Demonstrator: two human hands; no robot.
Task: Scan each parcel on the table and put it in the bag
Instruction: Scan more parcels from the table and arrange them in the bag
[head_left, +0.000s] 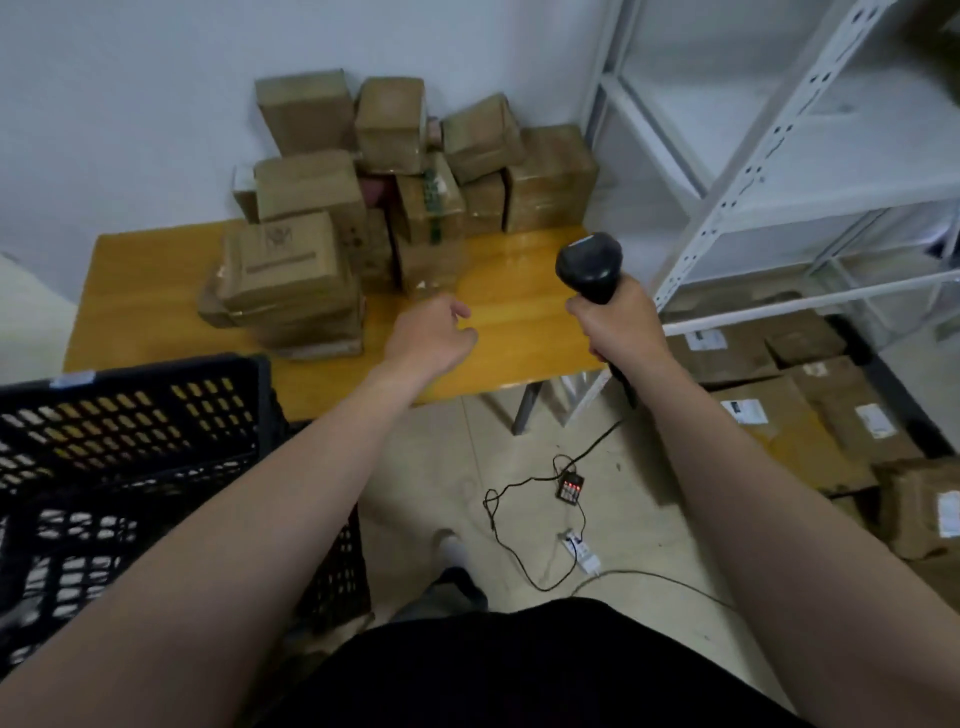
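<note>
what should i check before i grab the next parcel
1. Scanner gripped by right hand: ok.
2. Left hand free, holding nothing: ok.
3. Parcels stacked on the table, ahead of the left hand: ok.
4. Nearest parcel label facing up: cannot tell, blurred.
5. Bag ready: cannot tell, none in view; only a black crate at left.
6. Cable loops on the floor, a possible snag: not ok.
</note>
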